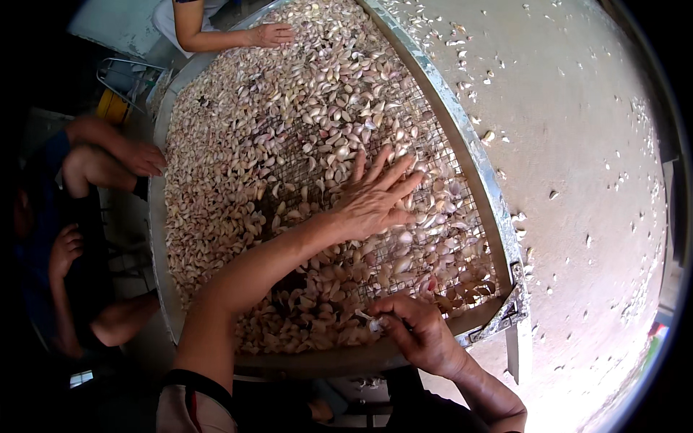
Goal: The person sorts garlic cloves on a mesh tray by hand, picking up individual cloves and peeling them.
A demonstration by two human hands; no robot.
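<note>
Thumb and fingers of the right hand point(429, 338), at the lower centre of the frame, pinch a whitish scrap point(373, 322), too small to identify. Above it, the left hand point(375, 200) lies palm down with fingers spread, gripping nothing that shows, over garlic cloves point(209, 166) covering the middle of the frame. They lie on wire mesh point(442, 148) inside a worn, greyish rim point(498, 195). Pale flakes point(489, 136) dot the floor point(577, 162) at right. At left, a co-worker's hand point(146, 158) is beside the rim; at top, another person's hand point(271, 35) touches the cloves.
</note>
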